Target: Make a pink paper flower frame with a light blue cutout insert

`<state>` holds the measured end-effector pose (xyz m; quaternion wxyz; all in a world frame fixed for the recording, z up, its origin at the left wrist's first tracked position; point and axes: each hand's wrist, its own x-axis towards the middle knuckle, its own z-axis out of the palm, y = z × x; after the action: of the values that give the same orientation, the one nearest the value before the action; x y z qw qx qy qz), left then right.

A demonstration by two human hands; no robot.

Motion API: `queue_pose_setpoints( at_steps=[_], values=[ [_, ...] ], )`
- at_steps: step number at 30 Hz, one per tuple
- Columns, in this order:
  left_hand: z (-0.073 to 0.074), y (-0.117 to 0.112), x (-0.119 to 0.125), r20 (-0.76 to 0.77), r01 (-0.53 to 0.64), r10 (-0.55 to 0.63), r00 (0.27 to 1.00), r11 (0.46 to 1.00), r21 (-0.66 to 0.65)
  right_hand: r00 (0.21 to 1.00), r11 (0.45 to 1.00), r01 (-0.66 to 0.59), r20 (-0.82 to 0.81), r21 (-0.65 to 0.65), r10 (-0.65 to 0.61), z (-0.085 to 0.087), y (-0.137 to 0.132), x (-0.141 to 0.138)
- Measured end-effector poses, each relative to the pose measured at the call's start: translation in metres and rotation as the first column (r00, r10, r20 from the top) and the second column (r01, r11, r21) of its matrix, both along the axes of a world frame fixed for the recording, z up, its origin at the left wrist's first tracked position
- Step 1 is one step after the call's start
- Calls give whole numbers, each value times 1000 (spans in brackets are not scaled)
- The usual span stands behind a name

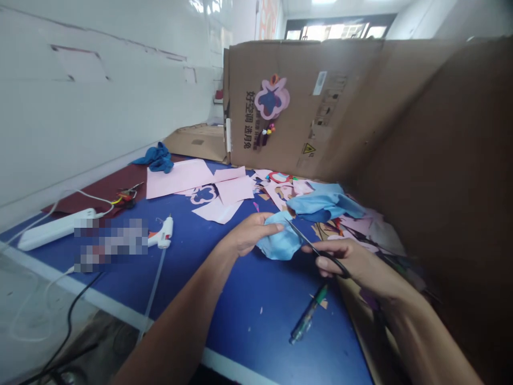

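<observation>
Pinched in my left hand (256,231) is a piece of light blue cloth (278,247), held just above the table. My right hand (339,259) is closed around the dark handles of a pair of scissors (306,239). Their blades point up and to the left and lie across the cloth near my left fingertips. Whether the blades are parted is too small to tell. Beyond my hands lies a larger light blue cloth (326,202), crumpled on paper scraps. A pen with a green end (308,315) rests on the table below my right hand.
The blue table (192,267) carries pink paper sheets (180,179), a white glue gun (163,234), a white power strip (56,230), pliers (126,198) and a crumpled dark blue cloth (158,159). A tall cardboard panel (296,128) borders the back and right, with paper scraps (360,230) along it.
</observation>
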<state>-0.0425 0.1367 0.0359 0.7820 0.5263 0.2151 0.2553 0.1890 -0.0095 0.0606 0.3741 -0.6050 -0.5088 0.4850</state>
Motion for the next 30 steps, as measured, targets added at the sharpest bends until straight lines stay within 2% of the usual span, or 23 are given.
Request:
queue_pose_setpoints(
  at_steps=[3,6,10,14,18,21,27,30],
  values=[
    [0,2,-1,30,11,-9,999,998,-70,998,999,37,-56,14,-36,0,1,0],
    [-1,5,0,88,1,19,996,976,-218,991,994,90,-107,55,-84,0,3,1],
    [-5,5,6,131,12,55,990,887,-462,966,973,204,-184,109,-182,-1,8,-2],
    [-10,-3,18,199,-12,156,968,815,-580,941,953,278,-235,121,-245,-3,11,-9],
    [-12,-12,27,249,-114,272,930,855,-506,949,960,251,-226,122,-219,-5,12,-14],
    [-10,-15,30,242,-192,341,908,854,-483,961,970,214,-203,112,-189,-6,13,-19],
    [0,-19,30,292,-273,406,866,872,-406,972,982,181,-165,58,-169,-3,13,-30],
    [3,-19,30,328,-275,396,857,892,-359,972,981,181,-160,63,-169,-1,13,-32]
  ],
)
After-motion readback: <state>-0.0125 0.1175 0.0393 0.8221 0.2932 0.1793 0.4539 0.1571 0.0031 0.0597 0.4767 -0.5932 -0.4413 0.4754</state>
